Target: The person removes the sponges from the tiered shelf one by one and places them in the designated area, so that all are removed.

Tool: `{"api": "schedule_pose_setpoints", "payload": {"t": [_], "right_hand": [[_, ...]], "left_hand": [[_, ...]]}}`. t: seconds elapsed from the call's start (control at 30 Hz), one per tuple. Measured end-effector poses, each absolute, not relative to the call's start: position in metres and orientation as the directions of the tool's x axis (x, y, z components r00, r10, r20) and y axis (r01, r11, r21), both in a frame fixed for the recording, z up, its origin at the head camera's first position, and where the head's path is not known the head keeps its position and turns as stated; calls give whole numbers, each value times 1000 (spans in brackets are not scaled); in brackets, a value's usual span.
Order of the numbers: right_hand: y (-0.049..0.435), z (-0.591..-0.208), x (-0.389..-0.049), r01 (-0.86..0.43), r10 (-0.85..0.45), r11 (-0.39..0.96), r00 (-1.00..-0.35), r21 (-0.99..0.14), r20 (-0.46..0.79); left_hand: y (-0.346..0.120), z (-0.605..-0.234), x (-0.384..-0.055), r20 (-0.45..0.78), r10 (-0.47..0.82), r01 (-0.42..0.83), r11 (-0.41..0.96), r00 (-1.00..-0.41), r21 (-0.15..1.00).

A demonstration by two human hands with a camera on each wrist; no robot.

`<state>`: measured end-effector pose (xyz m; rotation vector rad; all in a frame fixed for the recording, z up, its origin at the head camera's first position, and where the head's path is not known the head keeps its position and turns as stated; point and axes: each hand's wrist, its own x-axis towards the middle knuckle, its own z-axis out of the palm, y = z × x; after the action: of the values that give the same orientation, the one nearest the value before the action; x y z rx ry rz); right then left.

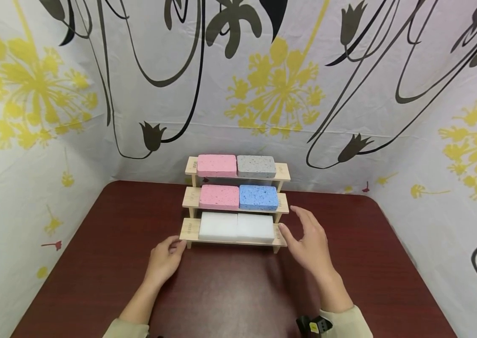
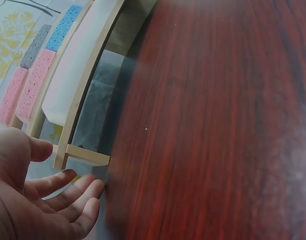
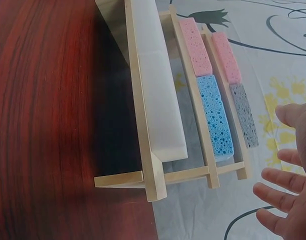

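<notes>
A three-tier wooden rack (image 1: 189, 229) stands on the table. On its top tier lie a pink sponge (image 1: 217, 165) and a grey sponge (image 1: 256, 166). The middle tier carries another pink sponge (image 1: 219, 196) and a blue sponge (image 1: 258, 197). Two white sponge blocks (image 1: 218, 226) sit side by side on the lowest tier. My left hand (image 1: 164, 260) is at the rack's lower left end, thumb and fingers loosely about the corner (image 2: 60, 159); firm contact cannot be made out. Beside the right end, my right hand (image 1: 311, 241) has its fingers spread and holds nothing.
The dark red wooden table (image 1: 230, 291) extends in front of the rack and to both sides. Behind it hangs a white cloth (image 1: 204, 112) with yellow and grey flower prints, which also covers both sides. A black strap device (image 1: 314, 325) is on the right wrist.
</notes>
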<state>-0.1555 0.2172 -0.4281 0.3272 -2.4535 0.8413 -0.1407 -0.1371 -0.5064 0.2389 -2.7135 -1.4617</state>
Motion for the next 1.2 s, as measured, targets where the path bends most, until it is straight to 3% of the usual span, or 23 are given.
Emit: {"api": "schedule_pose_setpoints", "payload": {"t": [0.83, 1.2], "right_hand": [[210, -419, -174, -414, -96, 762, -832, -498, 546], [208, -412, -184, -431, -109, 766, -818, -476, 565]], "left_hand": [[-131, -507, -151, -153, -198, -217, 363, -968, 906], [-132, -509, -152, -136, -203, -204, 364, -970, 909]]}}
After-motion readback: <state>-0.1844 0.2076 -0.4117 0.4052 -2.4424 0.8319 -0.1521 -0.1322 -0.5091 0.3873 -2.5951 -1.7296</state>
